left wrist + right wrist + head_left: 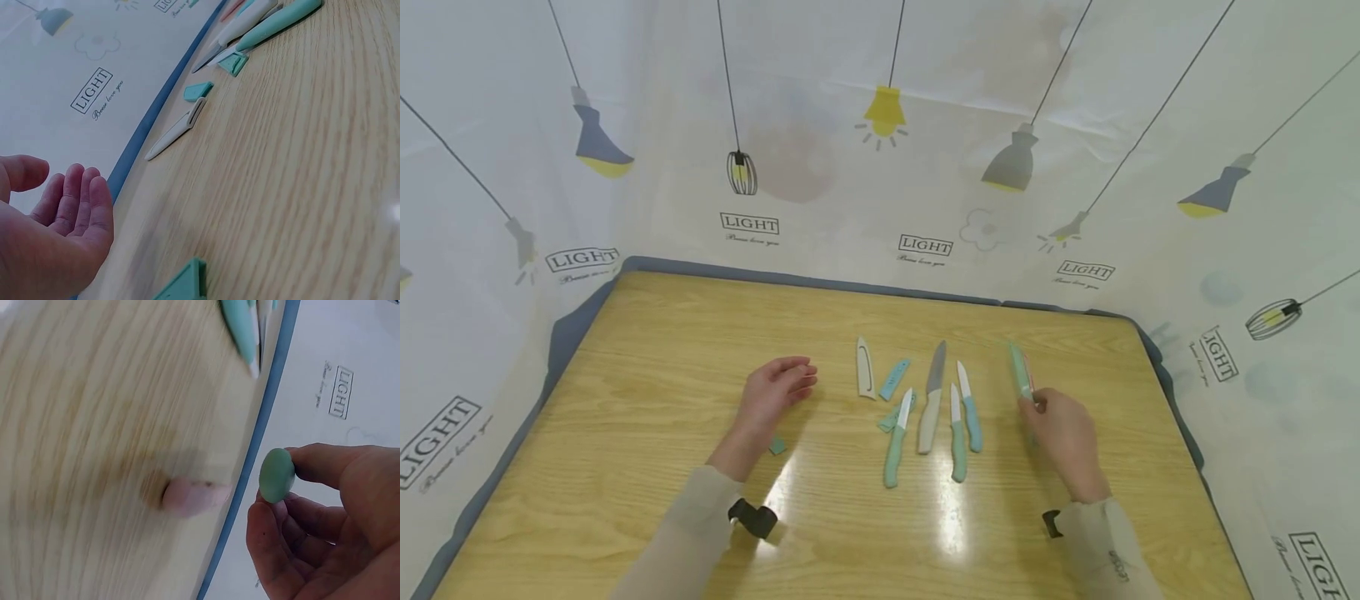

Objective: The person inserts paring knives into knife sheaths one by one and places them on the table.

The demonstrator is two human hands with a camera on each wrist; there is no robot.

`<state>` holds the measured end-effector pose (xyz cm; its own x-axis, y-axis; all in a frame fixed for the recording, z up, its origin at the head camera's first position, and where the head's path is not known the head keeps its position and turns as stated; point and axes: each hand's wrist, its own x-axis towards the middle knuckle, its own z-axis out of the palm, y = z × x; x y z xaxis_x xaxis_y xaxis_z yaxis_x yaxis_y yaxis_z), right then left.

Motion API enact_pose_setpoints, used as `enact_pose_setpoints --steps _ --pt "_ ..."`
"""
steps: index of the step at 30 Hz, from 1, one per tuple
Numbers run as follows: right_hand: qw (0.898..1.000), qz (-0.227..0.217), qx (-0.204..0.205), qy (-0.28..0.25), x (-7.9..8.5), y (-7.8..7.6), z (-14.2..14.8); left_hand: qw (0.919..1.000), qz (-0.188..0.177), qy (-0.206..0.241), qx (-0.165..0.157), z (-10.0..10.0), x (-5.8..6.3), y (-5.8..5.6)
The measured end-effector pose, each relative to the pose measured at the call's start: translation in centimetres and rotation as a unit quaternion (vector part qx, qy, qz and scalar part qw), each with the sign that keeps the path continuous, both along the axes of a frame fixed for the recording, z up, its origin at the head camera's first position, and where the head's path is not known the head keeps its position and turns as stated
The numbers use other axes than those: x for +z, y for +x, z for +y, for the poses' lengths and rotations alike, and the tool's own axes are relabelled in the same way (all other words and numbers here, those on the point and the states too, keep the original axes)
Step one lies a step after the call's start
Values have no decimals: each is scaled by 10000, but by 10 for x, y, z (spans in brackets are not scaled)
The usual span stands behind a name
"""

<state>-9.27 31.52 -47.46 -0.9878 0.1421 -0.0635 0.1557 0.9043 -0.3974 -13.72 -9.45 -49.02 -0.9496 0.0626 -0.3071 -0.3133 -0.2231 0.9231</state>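
My right hand (1063, 433) pinches a mint-green knife (1021, 371) between thumb and fingers, its far end pointing away and looking covered by a green sheath. The right wrist view shows its rounded handle end (276, 476). On the table beyond lies a pink handle (195, 497), partly hidden in the head view. My left hand (772, 396) hovers at the left with fingers loosely bent, holding nothing. Near that hand lies a green sheath (777, 447), mostly covered by it. In the left wrist view, the palm and fingers (75, 203) show bare.
Mid-table lie a cream-handled knife (929, 417), two green-handled knives, one (893, 457) left and one (958, 446) right of it, and a blue-handled knife (973, 425). A white sheath (865, 368), a blue sheath (894, 380) and a green sheath (889, 421) lie left of them.
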Motion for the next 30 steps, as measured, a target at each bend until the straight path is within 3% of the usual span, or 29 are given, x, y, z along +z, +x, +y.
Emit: enact_pose_setpoints --steps 4,14,30 --pt "9994 -255 -236 40 -3 -5 16 10000 11 15 55 -2 0 0" --pt "9968 -678 -346 226 -13 -11 49 10000 -20 -47 64 -6 2 1" --pt "9926 -1076 -428 372 -26 -21 49 10000 -18 5 7 -7 -2 0"
